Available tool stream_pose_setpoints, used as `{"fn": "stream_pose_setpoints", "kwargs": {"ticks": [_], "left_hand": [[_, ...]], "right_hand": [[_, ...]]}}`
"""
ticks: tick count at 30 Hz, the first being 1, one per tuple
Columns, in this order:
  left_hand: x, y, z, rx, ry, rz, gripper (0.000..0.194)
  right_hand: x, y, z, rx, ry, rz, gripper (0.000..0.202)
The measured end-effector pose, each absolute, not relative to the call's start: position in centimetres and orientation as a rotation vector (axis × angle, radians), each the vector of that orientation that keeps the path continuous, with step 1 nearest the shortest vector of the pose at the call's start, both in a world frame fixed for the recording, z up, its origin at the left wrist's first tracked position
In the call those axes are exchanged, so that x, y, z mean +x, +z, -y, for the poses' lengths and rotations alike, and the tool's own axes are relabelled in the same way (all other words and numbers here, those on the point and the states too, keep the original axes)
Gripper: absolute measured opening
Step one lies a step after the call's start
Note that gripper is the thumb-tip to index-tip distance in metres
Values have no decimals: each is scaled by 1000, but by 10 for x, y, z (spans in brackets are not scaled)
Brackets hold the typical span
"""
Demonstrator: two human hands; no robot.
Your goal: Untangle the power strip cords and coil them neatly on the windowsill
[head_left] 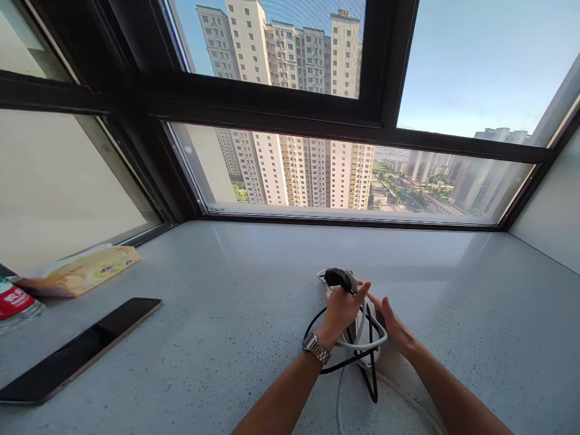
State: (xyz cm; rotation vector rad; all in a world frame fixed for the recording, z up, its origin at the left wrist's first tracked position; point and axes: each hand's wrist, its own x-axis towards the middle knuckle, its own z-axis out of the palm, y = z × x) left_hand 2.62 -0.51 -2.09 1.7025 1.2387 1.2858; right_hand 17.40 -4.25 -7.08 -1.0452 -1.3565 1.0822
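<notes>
A white power strip (370,357) lies on the speckled ledge, tangled in a black cable (338,367) and a white cable (378,339). My left hand (339,311), with a metal-band watch at its wrist, is closed around part of the cable bundle over the strip. A black plug (338,277) sticks up just past its knuckles, with a grey plug end beside it. To the right of the strip is my right hand (395,326), thumb raised and fingers stretched toward the bundle. Its fingertips are partly hidden, and whether they touch the strip cannot be made out.
On the left lies a dark tablet or large phone (86,350). Behind it are a yellow tissue pack (86,272) and a bottle with a red label (16,302). Dark window frames (281,124) border the pale ledge (217,350), and a white wall (548,208) closes the right side.
</notes>
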Motion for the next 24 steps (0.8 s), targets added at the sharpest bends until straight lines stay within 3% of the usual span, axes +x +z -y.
{"fn": "stream_pose_setpoints", "kwargs": {"ticks": [5, 14, 21, 24], "left_hand": [[59, -24, -5, 1880, 1061, -1467, 41], [31, -2, -21, 2074, 541, -1430, 47], [3, 34, 32, 2339, 348, -1652, 41], [5, 30, 62, 2605, 298, -1472, 58]], "right_hand": [[175, -60, 46, -894, 1245, 1410, 55], [159, -91, 41, -1210, 657, 1422, 48], [154, -99, 40, -1321, 599, 1529, 52], [156, -99, 38, -1256, 650, 1475, 48]]}}
